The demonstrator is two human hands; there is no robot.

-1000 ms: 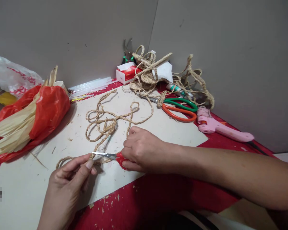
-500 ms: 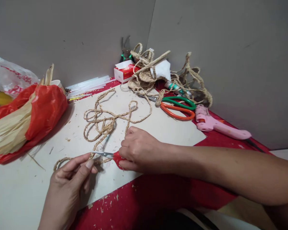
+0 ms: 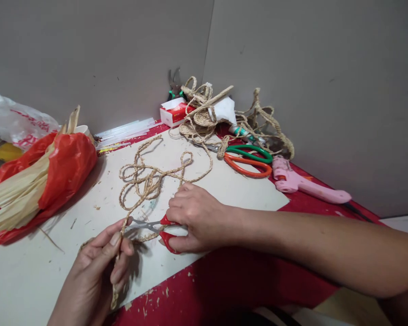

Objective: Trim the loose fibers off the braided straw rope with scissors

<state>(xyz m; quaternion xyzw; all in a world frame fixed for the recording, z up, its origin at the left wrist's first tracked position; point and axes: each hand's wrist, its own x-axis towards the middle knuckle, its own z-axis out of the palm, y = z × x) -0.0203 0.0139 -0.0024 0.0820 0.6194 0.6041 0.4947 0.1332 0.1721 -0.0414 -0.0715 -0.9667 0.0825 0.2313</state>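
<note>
Between thumb and fingers, my left hand (image 3: 102,262) pinches a braided straw cord (image 3: 150,186), whose short end hangs below the fingers. My right hand (image 3: 195,217) holds small scissors (image 3: 168,241) by their red handles. The scissors are spread, and their blades point left, right beside the cord at my left fingertips. From there the cord runs up into loose loops on a white sheet (image 3: 245,203). Part of the cord passes behind the scissors and my left hand.
A red bag (image 3: 71,165) of pale husks lies at left. Clear sticks (image 3: 125,131), a red-white box (image 3: 173,113), tangled braided cord (image 3: 204,118), large scissors (image 3: 248,170) with green and orange handles, and a pink glue gun (image 3: 309,185) line the back and right.
The small scissors have opened, with my right thumb moving down. My left fingers have shifted along the cord, and its short end now hangs below them. The view has tilted slightly upward.
</note>
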